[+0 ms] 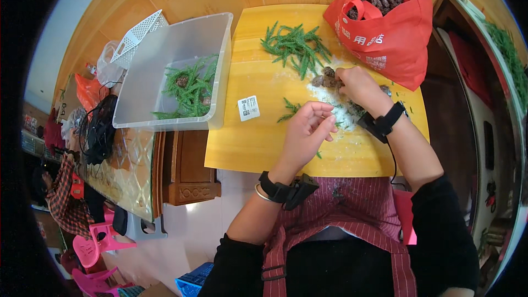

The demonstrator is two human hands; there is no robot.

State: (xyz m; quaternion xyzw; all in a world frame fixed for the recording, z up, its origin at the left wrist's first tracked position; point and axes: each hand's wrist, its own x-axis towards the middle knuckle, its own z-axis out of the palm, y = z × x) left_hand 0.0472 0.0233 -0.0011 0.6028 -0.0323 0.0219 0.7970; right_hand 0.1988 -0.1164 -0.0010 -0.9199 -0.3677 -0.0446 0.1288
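On the yellow board [247, 148], my right hand [360, 89] reaches in among small brown pine cones [329, 79], its fingers closed on one of them. White powder [344, 115] is strewn around and beneath it. My left hand [311, 132] hovers near the board's front, palm turned inward, fingers loosely curled and thumb apart, with nothing visible in it. A small green sprig [290, 111] lies just beyond that hand. Farther back rests a heap of green artificial pine sprigs [297, 47]. Part of what lies under my right wrist is hidden.
A clear plastic bin [220, 77] with green sprigs and pine cones stands left of the board. At the back right, a red bag [396, 38] is full of brown cones. A white card [248, 108] lies on the board. Another person [60, 198] is at far left.
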